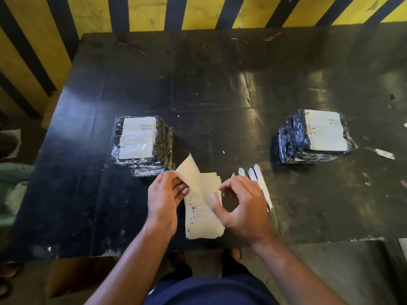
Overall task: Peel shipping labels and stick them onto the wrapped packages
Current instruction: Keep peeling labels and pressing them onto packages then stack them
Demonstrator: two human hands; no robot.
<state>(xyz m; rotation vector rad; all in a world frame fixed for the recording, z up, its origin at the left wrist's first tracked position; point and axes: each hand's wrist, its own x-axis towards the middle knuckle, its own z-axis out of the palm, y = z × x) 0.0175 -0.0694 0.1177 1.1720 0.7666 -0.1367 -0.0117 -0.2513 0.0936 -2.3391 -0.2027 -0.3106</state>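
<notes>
Peeling is under way at the near edge of the black table (220,89). A stack of label sheets (203,219) lies flat between the two hands, and one label (191,170) is lifted at its far left corner, curling up off the stack. That raised corner is pinched by the left hand (165,194), thumb and fingers closed on the paper. The right hand (242,205) is held over the stack's right side, fingers curled, with the fingertips at the sheet's edge; whether paper is actually gripped there cannot be told. Two piles of wrapped packages are seen: the left pile (142,144) just beyond the left hand, and the right pile (315,137) well apart to the right. A white label is already stuck on the top package of each pile; the packages underneath are hidden, so their state is unknown. Several white backing strips (262,186) lie beside the right hand, judged to be discards from finished labels. Many sheets appear left, so much work is judged to be outstanding.
</notes>
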